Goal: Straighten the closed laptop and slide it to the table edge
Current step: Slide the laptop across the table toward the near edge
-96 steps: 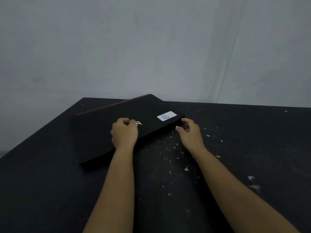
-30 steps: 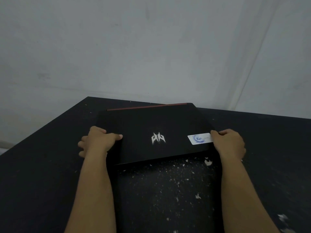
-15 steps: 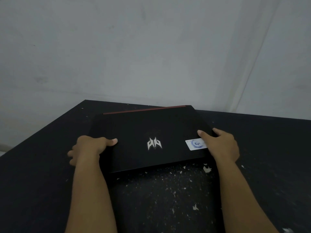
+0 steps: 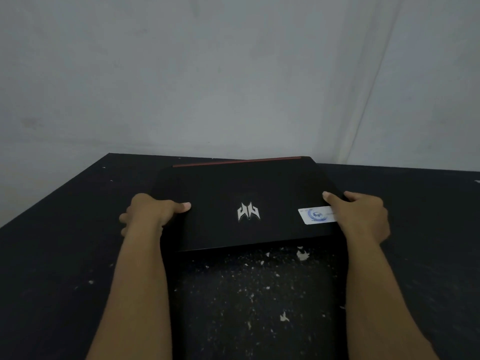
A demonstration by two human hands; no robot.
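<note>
Closed laptop (image 4: 233, 196) lying flat on a dark table (image 4: 52, 242), lid up, with its red-trimmed rear edge reaching the table's far edge, next to a pale wall (image 4: 207, 74). The laptop sits nearly square to that edge, its left rear corner slightly nearer the viewer than its right. A silver emblem (image 4: 248, 211) marks the middle of the lid; a white sticker (image 4: 315, 215) with a blue round mark lies toward the lid's near right corner.

Left hand (image 4: 148, 214) grips the laptop's left side: the thumb lies flat on the lid, pointing toward the emblem, while the fingers curl down around the side edge, their tips hidden. Right hand (image 4: 363, 216) grips the laptop's right side in the same manner, thumb on the lid just behind the sticker and partly covering the sticker's right end, fingers wrapped over the edge. Both hands are closed onto the laptop, with both forearms running back toward the viewer.

Pale flecks (image 4: 259, 281) of debris are scattered on the table directly in front of the laptop's near edge, between the forearms.
</note>
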